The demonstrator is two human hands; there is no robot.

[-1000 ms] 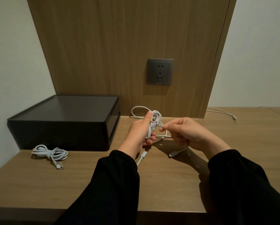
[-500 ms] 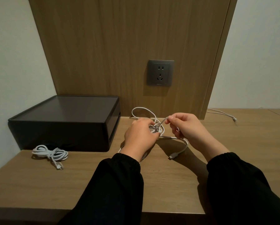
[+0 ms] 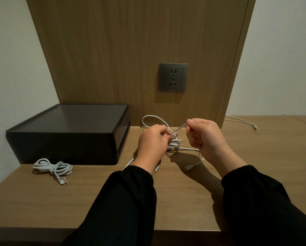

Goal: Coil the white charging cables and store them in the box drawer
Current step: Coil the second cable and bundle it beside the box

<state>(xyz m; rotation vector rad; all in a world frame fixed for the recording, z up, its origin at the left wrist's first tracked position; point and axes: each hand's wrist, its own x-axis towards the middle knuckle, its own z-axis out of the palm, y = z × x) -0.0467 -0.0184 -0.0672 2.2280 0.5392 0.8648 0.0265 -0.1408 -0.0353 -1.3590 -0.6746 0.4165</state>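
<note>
Hanging mid-frame over the table [image 3: 255, 157], the white cable [image 3: 175, 143] is bunched in coils: left hand [image 3: 153, 142] grips the bundle, right hand [image 3: 204, 136] pinches one strand rising up-right from it. Its plug [image 3: 187, 168] shows below the right hand. A second coiled cable [image 3: 53, 168] lies lower left, just before the black box [image 3: 68, 134].

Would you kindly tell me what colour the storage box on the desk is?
The box is black, clearest in the head view.

No legible text anywhere; small marking on wall socket [image 3: 173, 77] too blurred to read.
</note>
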